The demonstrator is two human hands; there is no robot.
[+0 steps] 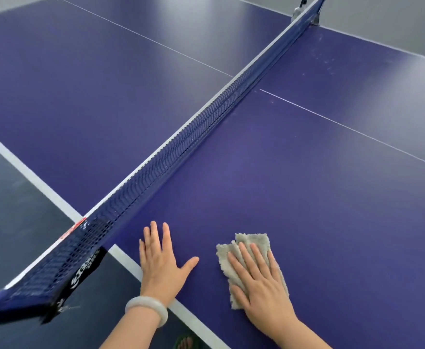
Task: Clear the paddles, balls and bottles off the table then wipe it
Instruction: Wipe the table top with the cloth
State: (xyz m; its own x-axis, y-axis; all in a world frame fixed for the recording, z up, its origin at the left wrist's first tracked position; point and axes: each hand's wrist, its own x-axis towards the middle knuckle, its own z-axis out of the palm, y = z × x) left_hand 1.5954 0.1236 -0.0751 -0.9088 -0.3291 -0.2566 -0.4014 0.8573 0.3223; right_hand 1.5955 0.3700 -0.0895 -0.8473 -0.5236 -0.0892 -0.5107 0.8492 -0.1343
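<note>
The blue table-tennis table (307, 185) fills the view, and no paddles, balls or bottles show on it. My right hand (261, 285) lies flat with fingers spread on a folded grey cloth (251, 244), pressing it onto the table near the front edge. To its left, my left hand (159, 260) rests flat on the bare table surface with fingers apart and nothing in it. A pale bangle sits on the left wrist.
The dark net (181, 149) runs diagonally from the near left to the far right, its near post clamp (63, 270) hanging over the table's white side edge. A white centre line (344, 124) crosses the right half. Dusty marks (329, 59) show at the far right.
</note>
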